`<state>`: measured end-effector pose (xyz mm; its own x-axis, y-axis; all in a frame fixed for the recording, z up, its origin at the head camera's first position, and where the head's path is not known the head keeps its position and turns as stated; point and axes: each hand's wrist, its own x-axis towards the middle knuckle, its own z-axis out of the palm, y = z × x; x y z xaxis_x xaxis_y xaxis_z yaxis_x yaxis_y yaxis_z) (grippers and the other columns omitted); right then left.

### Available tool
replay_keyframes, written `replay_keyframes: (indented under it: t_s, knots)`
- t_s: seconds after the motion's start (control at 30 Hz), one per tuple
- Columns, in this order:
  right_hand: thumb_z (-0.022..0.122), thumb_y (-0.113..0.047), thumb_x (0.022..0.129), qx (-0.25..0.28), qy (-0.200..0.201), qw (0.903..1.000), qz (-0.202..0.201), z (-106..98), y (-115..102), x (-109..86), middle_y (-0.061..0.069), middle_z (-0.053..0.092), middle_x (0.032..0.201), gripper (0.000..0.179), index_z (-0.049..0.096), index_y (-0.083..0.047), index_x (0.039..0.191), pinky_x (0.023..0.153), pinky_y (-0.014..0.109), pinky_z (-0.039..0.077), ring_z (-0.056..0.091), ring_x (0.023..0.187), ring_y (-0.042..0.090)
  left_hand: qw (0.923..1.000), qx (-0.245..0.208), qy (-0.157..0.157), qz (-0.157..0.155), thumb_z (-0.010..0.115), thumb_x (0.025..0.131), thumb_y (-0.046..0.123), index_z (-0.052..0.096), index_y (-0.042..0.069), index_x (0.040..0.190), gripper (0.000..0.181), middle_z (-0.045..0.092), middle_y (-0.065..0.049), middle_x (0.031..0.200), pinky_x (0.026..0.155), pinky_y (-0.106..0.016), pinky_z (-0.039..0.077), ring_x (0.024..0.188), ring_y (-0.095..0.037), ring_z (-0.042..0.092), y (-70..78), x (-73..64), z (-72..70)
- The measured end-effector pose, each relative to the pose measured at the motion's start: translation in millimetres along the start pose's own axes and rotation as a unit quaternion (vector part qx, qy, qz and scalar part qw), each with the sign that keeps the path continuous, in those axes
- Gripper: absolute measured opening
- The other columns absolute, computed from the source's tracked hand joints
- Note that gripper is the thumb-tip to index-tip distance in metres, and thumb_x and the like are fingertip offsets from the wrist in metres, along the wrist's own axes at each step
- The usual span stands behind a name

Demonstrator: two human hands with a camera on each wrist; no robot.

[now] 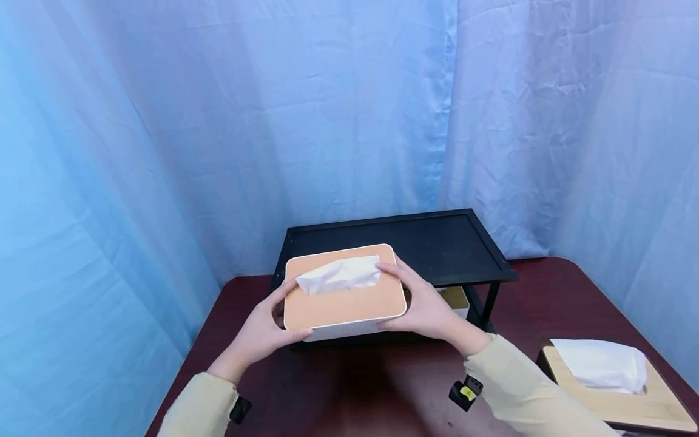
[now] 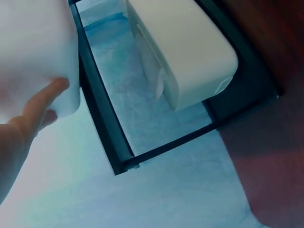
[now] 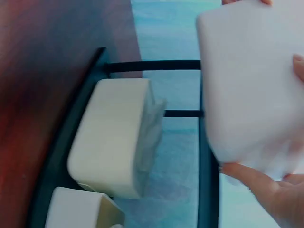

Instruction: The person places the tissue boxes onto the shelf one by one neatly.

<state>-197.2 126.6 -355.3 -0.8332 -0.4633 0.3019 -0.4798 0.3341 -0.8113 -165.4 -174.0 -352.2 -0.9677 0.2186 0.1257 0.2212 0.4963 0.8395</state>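
Note:
A tissue box (image 1: 333, 312) with a peach-coloured lid and white sides is held up in front of the black rack's top, tilted so the lid faces the head camera. A white tissue (image 1: 344, 274) sticks out of its slot. My left hand (image 1: 256, 331) grips the left end, thumb on the near side and fingers over the lid's edge. On the right end, my right hand (image 1: 428, 306) grips likewise, one fingertip near the tissue. In both wrist views the white box side (image 2: 42, 42) appears beside the rack, fingers pressed against it.
The two-level black rack (image 1: 431, 243) stands at the table's back before blue curtains. On its lower level lie a white tissue box (image 3: 111, 133) and a smaller white box (image 3: 71, 209). At the right front sits a wood-topped tissue box (image 1: 633, 409) with tissue out.

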Motion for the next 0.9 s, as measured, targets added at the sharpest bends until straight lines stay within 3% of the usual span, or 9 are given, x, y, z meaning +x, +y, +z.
replay_keyframes:
  t_s: [0.17, 0.27, 0.47, 0.7, 0.9]
  knots:
    - [0.085, -0.025, 0.068, -0.026, -0.031, 0.9979, 0.051, -14, -11, 18.8, 0.013, 0.025, 0.153, 0.091, 0.035, -0.019, 0.145, 0.093, 0.045, 0.046, 0.044, 0.127, 0.033, 0.9986, 0.026, -0.023, -0.041, 0.077, 0.078, 0.034, 0.027, 0.012, 0.150, 0.090, 0.028, -0.014, 0.153, 0.096, -0.044, 0.047, 0.128, -0.034, 0.043, 9.0, 17.1, -14.3]
    - [0.084, -0.030, 0.069, -0.031, -0.045, 0.9950, 0.084, -21, -14, 31.5, 0.013, 0.033, 0.149, 0.092, 0.034, -0.020, 0.146, 0.093, 0.045, 0.046, 0.048, 0.122, 0.032, 0.9970, 0.042, -0.043, -0.049, 0.074, 0.080, 0.039, 0.024, 0.011, 0.151, 0.091, 0.026, -0.015, 0.154, 0.101, -0.050, 0.042, 0.132, -0.034, 0.037, 12.1, 31.0, -24.5]
    - [0.083, -0.035, 0.070, -0.022, -0.068, 0.9898, 0.124, -25, -12, 50.9, 0.012, 0.026, 0.153, 0.095, 0.030, -0.024, 0.147, 0.099, 0.047, 0.041, 0.042, 0.127, 0.031, 0.9939, 0.029, -0.080, -0.070, 0.072, 0.082, 0.038, 0.021, 0.014, 0.151, 0.090, 0.022, -0.017, 0.154, 0.103, -0.056, 0.036, 0.133, -0.036, 0.032, 10.7, 49.0, -38.7]
    - [0.082, -0.034, 0.072, -0.005, -0.086, 0.9853, 0.148, -24, -10, 68.0, 0.012, 0.022, 0.154, 0.094, 0.027, -0.027, 0.149, 0.080, 0.038, 0.053, 0.048, 0.121, 0.033, 0.9895, -0.038, -0.120, -0.071, 0.071, 0.084, 0.030, 0.016, 0.013, 0.152, 0.089, 0.023, -0.022, 0.151, 0.093, -0.045, 0.049, 0.129, -0.038, 0.040, 5.1, 62.0, -52.5]
    - [0.079, -0.027, 0.077, 0.043, -0.097, 0.9766, 0.187, -22, -11, 80.6, 0.011, 0.014, 0.157, 0.091, 0.025, -0.027, 0.150, 0.080, 0.044, 0.055, 0.049, 0.123, 0.036, 0.9849, -0.069, -0.133, -0.086, 0.068, 0.087, 0.028, 0.016, 0.017, 0.153, 0.084, 0.020, -0.022, 0.153, 0.093, -0.047, 0.049, 0.128, -0.039, 0.042, -3.9, 74.7, -60.1]
